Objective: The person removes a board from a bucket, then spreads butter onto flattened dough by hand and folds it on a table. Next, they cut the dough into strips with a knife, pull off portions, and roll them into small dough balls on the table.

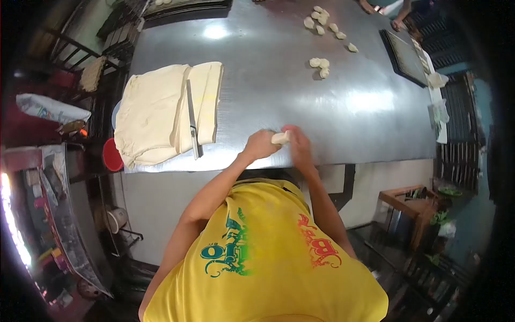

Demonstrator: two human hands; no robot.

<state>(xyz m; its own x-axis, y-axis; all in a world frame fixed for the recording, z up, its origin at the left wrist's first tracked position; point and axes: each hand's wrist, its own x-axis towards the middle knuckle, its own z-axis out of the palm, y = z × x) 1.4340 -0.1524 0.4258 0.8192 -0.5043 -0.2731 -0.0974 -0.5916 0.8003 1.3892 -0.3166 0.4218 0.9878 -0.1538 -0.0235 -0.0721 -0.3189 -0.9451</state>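
A small pale piece of dough (280, 138) is held between my two hands near the front edge of the metal table. My left hand (260, 145) is closed around its left end. On the other end, my right hand (300, 147) presses with curled fingers, slightly blurred by motion. To the left lies a large folded sheet of dough (150, 110), with cut strips along its right side. A long knife (191, 110) rests on those strips, its handle toward me. Both hands are well to the right of the knife.
Several small dough pieces (322, 16) lie at the back of the metal table (257, 80), with a small cluster (320, 67) nearer. A dark tray (403, 56) sits at the right edge. Another person's hand (397, 25) is beyond it. A red container (112, 154) stands at the left.
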